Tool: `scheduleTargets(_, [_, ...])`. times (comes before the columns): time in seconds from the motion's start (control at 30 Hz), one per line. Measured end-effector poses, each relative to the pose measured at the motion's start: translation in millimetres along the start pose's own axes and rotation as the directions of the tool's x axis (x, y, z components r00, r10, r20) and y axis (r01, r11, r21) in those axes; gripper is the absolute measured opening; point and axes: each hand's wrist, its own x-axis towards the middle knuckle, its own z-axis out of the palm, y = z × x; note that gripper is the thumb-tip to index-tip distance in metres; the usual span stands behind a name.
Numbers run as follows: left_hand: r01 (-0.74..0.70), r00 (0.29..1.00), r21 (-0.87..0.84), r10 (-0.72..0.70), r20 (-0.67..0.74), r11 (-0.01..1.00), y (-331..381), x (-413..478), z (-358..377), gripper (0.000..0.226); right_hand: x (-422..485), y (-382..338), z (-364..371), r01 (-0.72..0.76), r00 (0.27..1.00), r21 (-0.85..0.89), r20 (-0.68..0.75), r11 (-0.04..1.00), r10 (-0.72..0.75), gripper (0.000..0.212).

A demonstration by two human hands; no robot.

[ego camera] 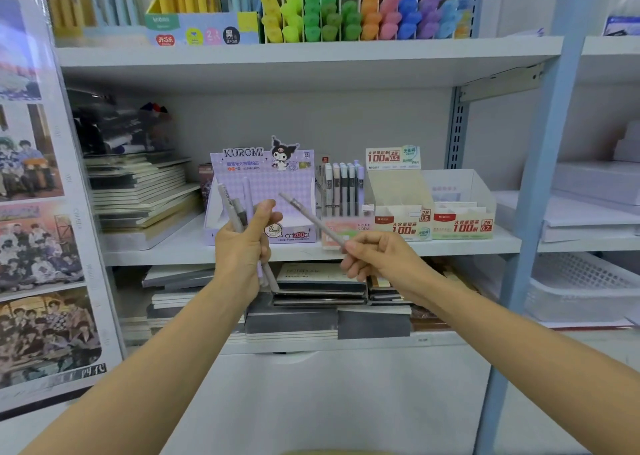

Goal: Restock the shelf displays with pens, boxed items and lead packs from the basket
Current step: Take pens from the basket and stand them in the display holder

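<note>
Left hand (242, 246) grips pen bundle (232, 212) (upright); right hand (377, 257) pinches tilted pen (311, 219).

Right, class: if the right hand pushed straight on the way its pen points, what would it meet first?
Probably the purple Kuromi display box: the right hand aims its pen up and left at its back card, passing just above the left hand holding more pens. Depth is unclear.

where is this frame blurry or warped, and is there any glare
Head view: the wide lens slants the blue shelf upright and stretches the edges; glare washes the glossy poster sheets at top left; the single pen in the right hand is smeared, the pen bundle in the left hand slightly soft; the Kuromi display box print reads clearly; light is even.
</note>
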Motion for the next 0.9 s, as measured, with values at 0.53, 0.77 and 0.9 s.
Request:
scheduleTargets(0.53, [0.009,0.992,0.231,-0.037,0.119,0.973,-13.6,-10.2,13.4,0.027,15.1,-22.1,27.8,0.176,0.961,-0.24,-0.17,0.955,-0.22,0.028])
scheduleTargets(0.77, [-0.013,0.977,0.296,-0.051,0.208,0.955,-20.1,-13.1,22.7,0.022,26.2,-36.3,30.8,0.22,0.95,-0.39,-0.121,0.894,-0.287,0.013])
scheduleTargets(0.9, [-0.005,0.984,0.272,-0.043,0.17,0.962,-12.5,-2.6,19.0,0.023,37.0,-55.1,16.2,0.294,0.896,-0.298,-0.245,0.908,-0.371,0.015])
